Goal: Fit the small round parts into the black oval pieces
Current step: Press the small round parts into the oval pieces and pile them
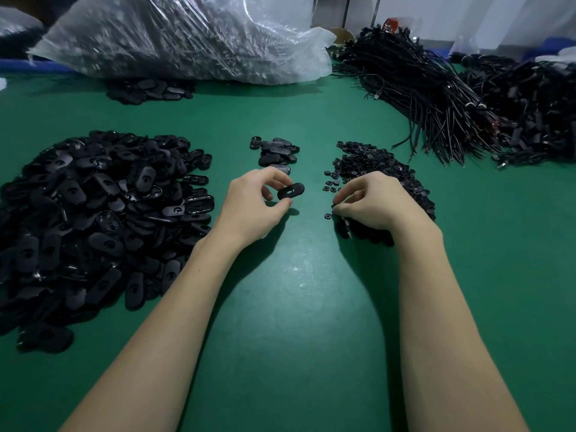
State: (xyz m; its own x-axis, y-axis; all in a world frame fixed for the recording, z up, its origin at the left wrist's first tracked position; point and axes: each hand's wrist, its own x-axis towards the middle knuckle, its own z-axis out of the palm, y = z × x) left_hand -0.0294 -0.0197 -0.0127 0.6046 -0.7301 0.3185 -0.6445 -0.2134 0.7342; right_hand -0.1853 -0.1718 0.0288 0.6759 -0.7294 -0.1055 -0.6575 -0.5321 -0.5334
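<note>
Left hand (254, 199) pinches one black oval piece (290, 191) above the green surface (296, 275), slot facing up, between the big oval heap (99, 213) and the round-parts pile (374, 176). Right hand (371, 201) has its grip curled at the pile's near edge, fingertips pinched together — whether a round part is actually caught, cannot tell, too small and dark. Best move: lift a single part, line it up over the slot, press flat — the oval's underside and the fingertips' contents are hidden.

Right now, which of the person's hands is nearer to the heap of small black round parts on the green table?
The right hand: it rests on the heap of small black round parts. The left hand is off to its left, apart.
</note>
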